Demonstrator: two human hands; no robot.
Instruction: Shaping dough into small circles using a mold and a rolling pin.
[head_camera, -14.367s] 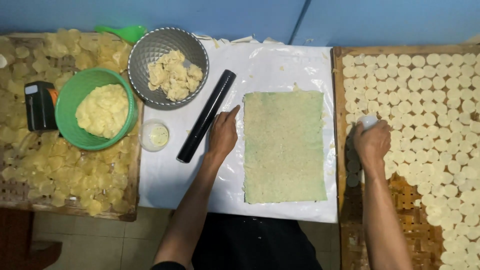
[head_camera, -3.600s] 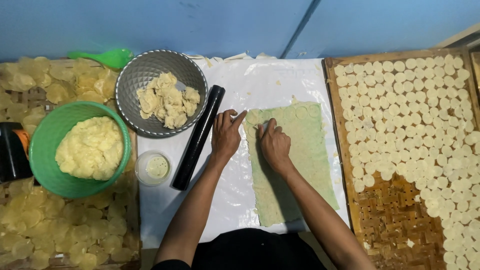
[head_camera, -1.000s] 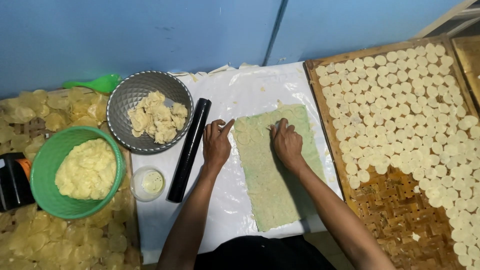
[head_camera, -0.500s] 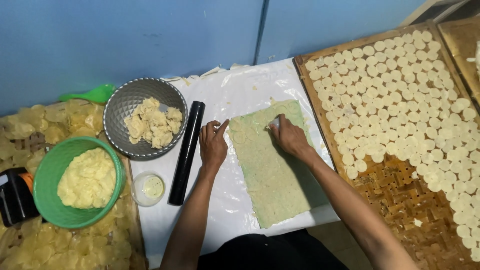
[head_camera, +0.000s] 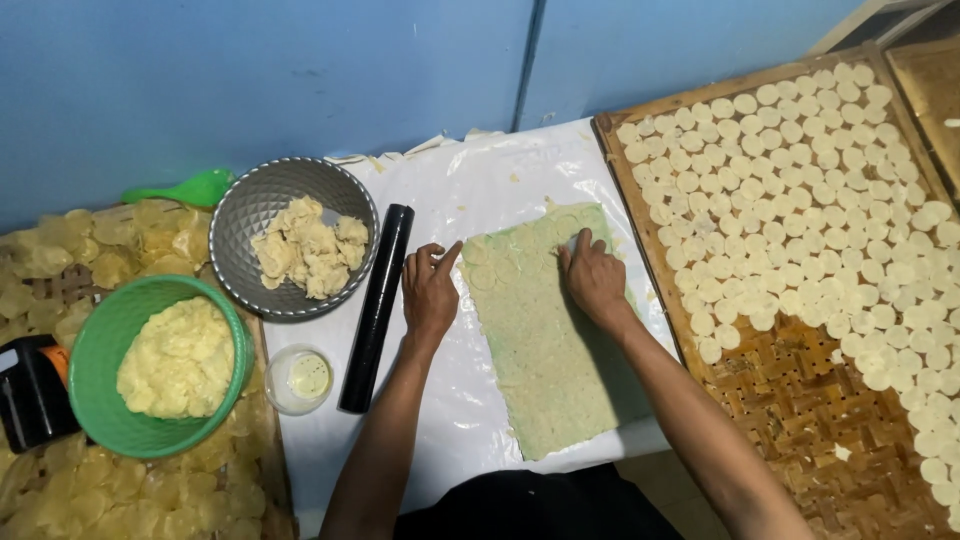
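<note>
A thin rolled sheet of pale green dough (head_camera: 545, 335) lies on white plastic sheeting (head_camera: 460, 190). Round marks are pressed into its far end. My right hand (head_camera: 592, 280) presses a small round cutter, mostly hidden under the fingers, into the sheet's far right corner. My left hand (head_camera: 430, 290) rests flat at the sheet's left edge, fingers on the plastic and the dough. A black rolling pin (head_camera: 376, 306) lies just left of that hand.
A woven bamboo tray (head_camera: 800, 400) on the right holds many small dough rounds (head_camera: 800, 170). Left are a metal colander of dough scraps (head_camera: 290, 250), a green bowl of yellow dough (head_camera: 160, 365), a small clear cup (head_camera: 300, 378) and dried chips (head_camera: 100, 250).
The camera has swung so the scene sits further right and tilted. My right hand has moved to the sheet's far right corner, leaving round cuts behind it. My left hand stays at the edge.
</note>
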